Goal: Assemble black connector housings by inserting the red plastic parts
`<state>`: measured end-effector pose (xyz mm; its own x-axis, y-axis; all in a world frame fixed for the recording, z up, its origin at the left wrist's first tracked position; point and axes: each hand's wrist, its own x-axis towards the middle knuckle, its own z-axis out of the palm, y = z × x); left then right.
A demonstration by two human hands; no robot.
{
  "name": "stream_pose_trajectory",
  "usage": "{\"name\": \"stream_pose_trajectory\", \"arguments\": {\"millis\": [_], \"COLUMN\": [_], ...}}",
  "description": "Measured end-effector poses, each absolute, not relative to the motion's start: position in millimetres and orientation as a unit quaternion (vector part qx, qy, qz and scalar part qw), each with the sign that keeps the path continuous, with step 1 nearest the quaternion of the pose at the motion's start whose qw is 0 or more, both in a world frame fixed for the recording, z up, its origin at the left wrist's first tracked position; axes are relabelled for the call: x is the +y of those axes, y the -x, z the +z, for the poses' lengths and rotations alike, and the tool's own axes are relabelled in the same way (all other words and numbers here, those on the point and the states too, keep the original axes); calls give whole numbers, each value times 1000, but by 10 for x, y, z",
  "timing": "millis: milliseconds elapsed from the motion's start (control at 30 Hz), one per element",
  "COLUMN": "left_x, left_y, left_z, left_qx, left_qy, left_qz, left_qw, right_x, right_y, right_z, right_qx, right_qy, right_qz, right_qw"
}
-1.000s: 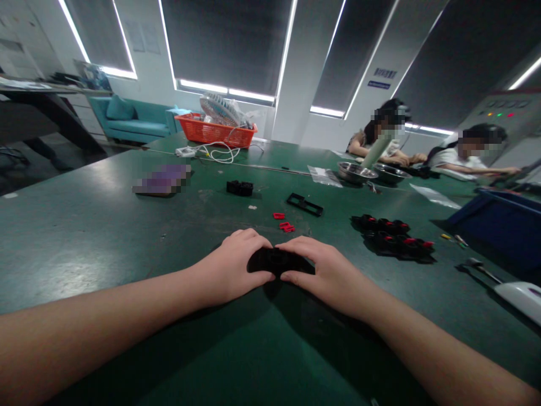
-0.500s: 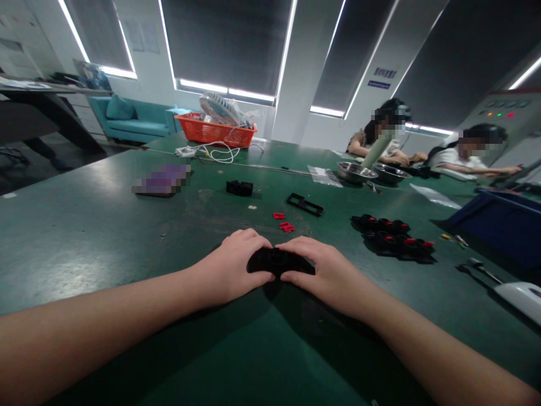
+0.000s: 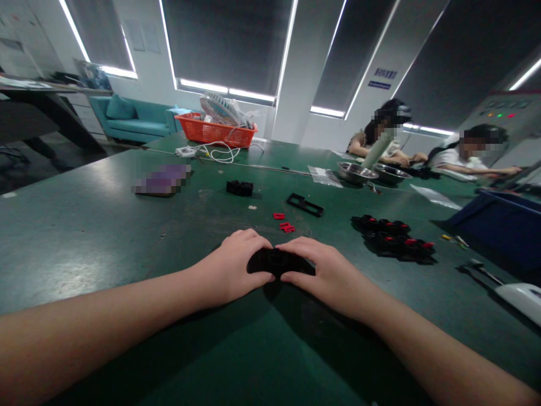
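Observation:
Between my two hands, low over the green table (image 3: pixel 97 220), is a dark black part (image 3: pixel 276 262) whose exact kind I cannot make out. My left hand (image 3: pixel 236 262) grips its left side between thumb and fingers. My right hand (image 3: pixel 327 270) does the same on the right, and the two thumb tips nearly meet at the front edge. Just beyond my fingers lie several small red clips (image 3: pixel 286 227). Farther out are a flat black frame with rectangular openings (image 3: pixel 305 204) and a small black block-shaped part (image 3: pixel 239 188).
Black parts with red pieces (image 3: pixel 397 245) lie in rows at right, beside a dark blue bin (image 3: pixel 507 220) and a white-handled tool (image 3: pixel 522 299). A purple phone-like object (image 3: pixel 163 180) is left. An orange basket (image 3: pixel 215 132), metal bowls (image 3: pixel 357 172) and two people are farther back.

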<state>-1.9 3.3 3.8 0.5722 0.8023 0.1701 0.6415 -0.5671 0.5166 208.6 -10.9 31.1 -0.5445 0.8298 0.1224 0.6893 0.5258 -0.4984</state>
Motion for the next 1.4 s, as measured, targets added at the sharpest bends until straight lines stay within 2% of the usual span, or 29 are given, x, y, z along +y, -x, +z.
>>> {"name": "stream_pose_trajectory", "arguments": {"millis": [1400], "left_x": [38], "left_y": [9], "left_z": [37], "left_qx": [423], "left_qy": [-857], "left_qz": [198], "left_qw": [217], "right_x": [-111], "right_y": [-2084], "right_z": [312], "right_qx": [-855], "right_qy": [442], "right_qz": [204], "right_qw": [176]}}
